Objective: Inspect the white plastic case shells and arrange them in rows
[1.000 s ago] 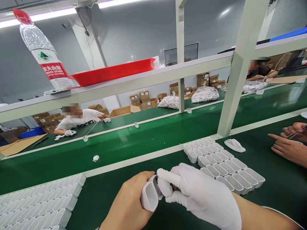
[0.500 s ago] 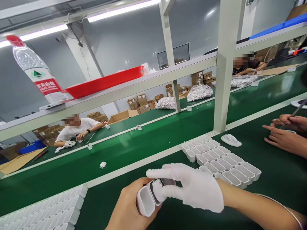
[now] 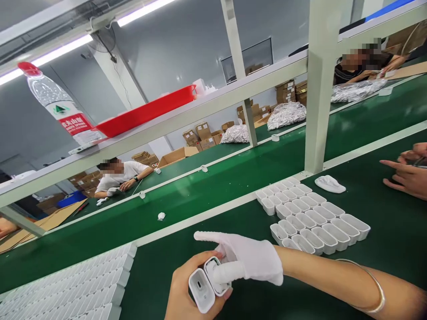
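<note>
My bare left hand [image 3: 182, 289] is wrapped round two white, open-topped oval plastic housings held side by side. The nearer housing [image 3: 202, 291] faces me and shows a small dark slot in its floor. In the other housing [image 3: 209, 266] a thin edge shows inside the rim; the rest of its inside is covered by my thumb. My right hand [image 3: 250, 258] wears a white glove. Its thumb is pushed into that second housing, its index finger sticks out to the left, and the remaining fingers are mostly hidden behind.
Rows of white housings stand on the green bench at right [image 3: 316, 222] and at left [image 3: 83, 284]. A crumpled white glove [image 3: 330, 184] lies near a co-worker's hands [image 3: 407, 173]. A post [image 3: 316, 102] carries a shelf with a bottle [image 3: 66, 111] and red tray [image 3: 147, 111].
The nearer housing has tipped so its slotted floor shows. The second housing's opening is turned more toward me, with my gloved thumb still in it. The view has shifted slightly.
</note>
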Tool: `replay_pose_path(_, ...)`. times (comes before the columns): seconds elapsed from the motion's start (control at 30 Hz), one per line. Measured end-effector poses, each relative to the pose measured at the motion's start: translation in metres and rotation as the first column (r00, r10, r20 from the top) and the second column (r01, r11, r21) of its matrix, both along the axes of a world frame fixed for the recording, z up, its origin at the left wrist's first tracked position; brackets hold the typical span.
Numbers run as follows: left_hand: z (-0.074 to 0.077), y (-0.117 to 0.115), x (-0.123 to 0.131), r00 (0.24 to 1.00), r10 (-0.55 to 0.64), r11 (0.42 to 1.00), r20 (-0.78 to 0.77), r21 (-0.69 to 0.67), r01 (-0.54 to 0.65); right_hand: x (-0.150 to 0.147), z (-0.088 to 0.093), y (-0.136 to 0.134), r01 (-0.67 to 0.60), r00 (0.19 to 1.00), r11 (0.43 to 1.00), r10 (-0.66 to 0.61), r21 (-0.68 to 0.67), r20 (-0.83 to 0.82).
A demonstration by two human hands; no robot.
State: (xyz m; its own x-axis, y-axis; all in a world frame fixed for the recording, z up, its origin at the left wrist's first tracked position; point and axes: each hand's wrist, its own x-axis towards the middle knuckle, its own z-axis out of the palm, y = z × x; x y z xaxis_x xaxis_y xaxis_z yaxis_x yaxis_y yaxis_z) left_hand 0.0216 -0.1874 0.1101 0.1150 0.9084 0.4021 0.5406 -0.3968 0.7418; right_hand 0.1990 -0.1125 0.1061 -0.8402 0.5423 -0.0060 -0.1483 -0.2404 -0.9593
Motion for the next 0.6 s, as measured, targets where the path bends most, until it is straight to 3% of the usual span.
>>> replay_pose_path(0.1,-0.012,0.005,0.002,0.988,-0.053,0.998,0.147,0.028,0.049,-0.005,-0.007,-0.001,0.098,0.995,0.994,-0.099,0.037,0.026)
replay_pose_path(0.23,-0.03,0.015,0.004,0.972,-0.038,0.987,0.232,0.159,0.001,-0.008,-0.011,0.0,0.155,0.983,0.983,-0.163,0.094,0.086)
replay_pose_path(0.4,-0.049,0.023,-0.012,0.991,-0.084,0.956,0.106,0.288,0.05,-0.007,-0.013,0.003,0.13,0.958,0.978,-0.167,0.165,0.235)
replay_pose_path(0.5,-0.055,0.026,-0.025,0.991,-0.134,0.945,-0.008,0.301,0.13,-0.004,-0.014,0.008,0.054,0.965,0.981,-0.098,0.184,0.243)
replay_pose_path(0.6,-0.059,0.028,-0.031,0.987,-0.159,0.932,-0.037,0.325,0.163,-0.001,-0.011,0.011,0.039,0.947,0.972,-0.11,0.231,0.301)
